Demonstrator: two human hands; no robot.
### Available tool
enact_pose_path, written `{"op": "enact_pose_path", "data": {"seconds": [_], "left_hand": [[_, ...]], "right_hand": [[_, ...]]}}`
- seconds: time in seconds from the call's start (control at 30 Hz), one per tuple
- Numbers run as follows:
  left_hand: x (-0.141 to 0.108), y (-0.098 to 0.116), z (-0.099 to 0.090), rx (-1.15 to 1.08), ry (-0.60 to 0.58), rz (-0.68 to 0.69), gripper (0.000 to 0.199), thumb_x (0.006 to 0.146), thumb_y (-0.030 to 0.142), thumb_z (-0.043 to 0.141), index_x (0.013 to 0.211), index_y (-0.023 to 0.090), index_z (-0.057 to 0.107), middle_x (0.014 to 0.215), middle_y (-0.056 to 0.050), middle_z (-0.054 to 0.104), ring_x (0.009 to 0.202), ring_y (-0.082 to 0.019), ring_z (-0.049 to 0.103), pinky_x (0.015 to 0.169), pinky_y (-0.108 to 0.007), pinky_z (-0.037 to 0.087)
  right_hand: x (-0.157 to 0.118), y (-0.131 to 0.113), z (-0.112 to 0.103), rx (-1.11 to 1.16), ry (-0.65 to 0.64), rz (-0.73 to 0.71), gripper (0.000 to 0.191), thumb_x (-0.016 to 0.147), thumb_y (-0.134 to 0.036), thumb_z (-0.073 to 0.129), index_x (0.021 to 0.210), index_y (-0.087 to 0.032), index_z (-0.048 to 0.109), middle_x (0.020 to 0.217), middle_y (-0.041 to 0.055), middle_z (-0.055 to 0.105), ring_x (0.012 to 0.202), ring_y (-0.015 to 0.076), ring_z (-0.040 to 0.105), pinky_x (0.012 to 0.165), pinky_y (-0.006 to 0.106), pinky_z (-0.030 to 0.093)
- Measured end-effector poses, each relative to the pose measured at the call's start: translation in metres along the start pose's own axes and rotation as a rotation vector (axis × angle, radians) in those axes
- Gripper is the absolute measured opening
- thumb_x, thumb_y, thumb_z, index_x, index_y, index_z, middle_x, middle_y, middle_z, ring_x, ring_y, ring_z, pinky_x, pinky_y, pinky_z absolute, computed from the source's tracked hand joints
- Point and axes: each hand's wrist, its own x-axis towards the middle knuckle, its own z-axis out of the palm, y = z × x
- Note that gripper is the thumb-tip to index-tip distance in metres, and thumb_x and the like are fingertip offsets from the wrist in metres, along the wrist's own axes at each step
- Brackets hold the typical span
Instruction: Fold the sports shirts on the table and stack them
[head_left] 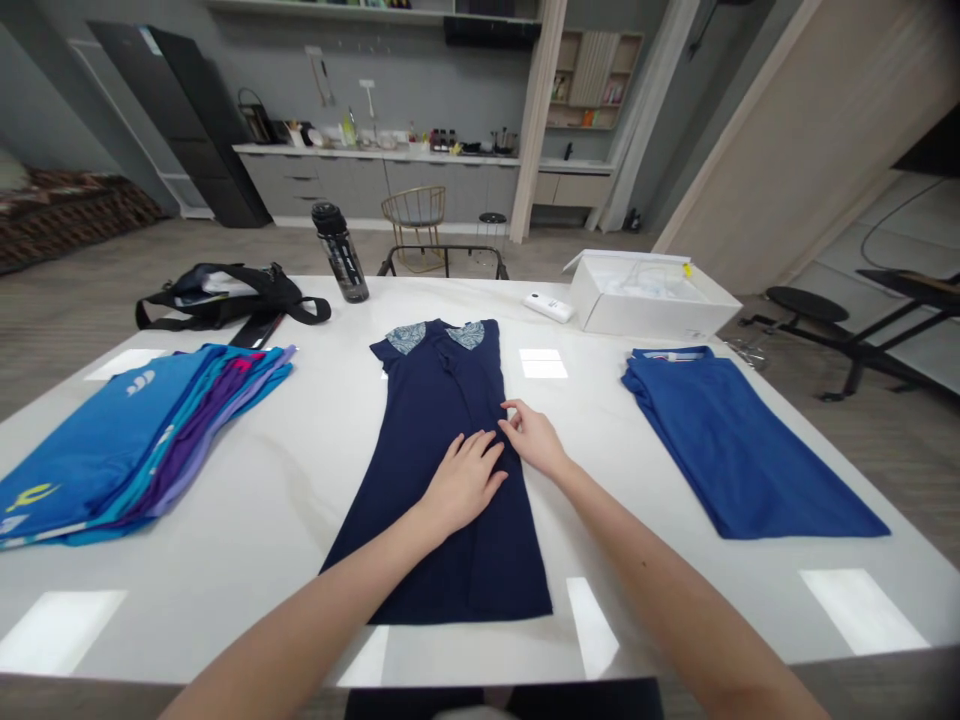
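A navy short-sleeved shirt (427,480) with pale leaf-patterned shoulders lies on the white table in front of me. Its right side is folded inward over the body, while the left sleeve sticks out. My left hand (463,482) rests on the middle of the shirt, palm down with its fingers spread. At the folded right edge, my right hand (531,436) has thumb and fingers closed on the fabric. The fingertips of my two hands almost meet.
A stack of blue and purple shirts (142,430) lies left, a folded blue garment (742,440) right. Along the table's far side are a black bag (225,290), a dark bottle (343,258), a white device (549,306) and an open white box (637,310).
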Motion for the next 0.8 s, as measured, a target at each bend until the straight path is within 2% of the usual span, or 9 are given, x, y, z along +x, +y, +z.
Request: {"op": "enact_pose_path", "data": {"seconds": [0.13,0.3,0.4,0.57,0.67,0.8], "left_hand": [[-0.035,0.026,0.001,-0.008,-0.024,0.029,0.045,0.102,0.038,0.047,0.142,0.021,0.054,0.153,-0.012,0.050,0.145,-0.027,0.042,0.122,-0.050,0.033],[-0.062,0.042,0.004,0.001,-0.037,0.078,0.051,0.104,0.042,0.039,0.150,0.021,0.045,0.159,-0.012,0.042,0.149,-0.028,0.035,0.123,-0.055,0.028],[-0.071,0.048,0.007,0.005,-0.041,0.092,0.055,0.105,0.046,0.035,0.154,0.021,0.040,0.162,-0.012,0.037,0.152,-0.029,0.031,0.123,-0.058,0.025],[-0.078,0.055,0.011,-0.002,-0.036,0.075,0.058,0.105,0.050,0.032,0.156,0.022,0.038,0.162,-0.012,0.037,0.152,-0.029,0.029,0.124,-0.059,0.021],[-0.082,0.059,0.010,-0.007,-0.027,0.076,0.059,0.104,0.051,0.033,0.156,0.023,0.037,0.162,-0.012,0.037,0.153,-0.029,0.028,0.124,-0.059,0.020],[-0.089,0.063,0.008,-0.021,-0.023,0.079,0.060,0.104,0.053,0.032,0.157,0.025,0.036,0.163,-0.011,0.035,0.153,-0.028,0.027,0.124,-0.059,0.017]], "right_hand": [[-0.012,-0.002,0.003,-0.068,0.033,-0.009,0.024,0.094,-0.022,0.051,0.116,-0.024,0.059,0.074,-0.0038,0.067,0.068,0.0181,0.064,0.070,0.027,0.044],[-0.021,-0.004,0.002,-0.193,0.103,0.026,0.023,0.100,-0.021,0.041,0.118,-0.022,0.055,0.091,0.0034,0.071,0.083,0.0204,0.067,0.079,0.029,0.045],[-0.027,-0.010,0.000,-0.264,0.116,0.027,0.022,0.102,-0.023,0.040,0.116,-0.021,0.057,0.100,0.0066,0.071,0.089,0.0213,0.067,0.082,0.030,0.044],[-0.046,-0.019,-0.004,-0.344,0.075,-0.027,0.029,0.102,-0.038,0.048,0.125,-0.022,0.059,0.101,0.0073,0.069,0.087,0.0227,0.066,0.081,0.032,0.045],[-0.057,-0.021,-0.008,-0.406,0.029,-0.055,0.031,0.103,-0.035,0.047,0.127,-0.024,0.063,0.107,0.0100,0.067,0.092,0.0243,0.065,0.085,0.035,0.045],[-0.068,-0.022,-0.012,-0.496,0.009,-0.001,0.037,0.104,-0.037,0.041,0.132,-0.027,0.064,0.111,0.0132,0.065,0.100,0.0276,0.063,0.087,0.039,0.044]]}}
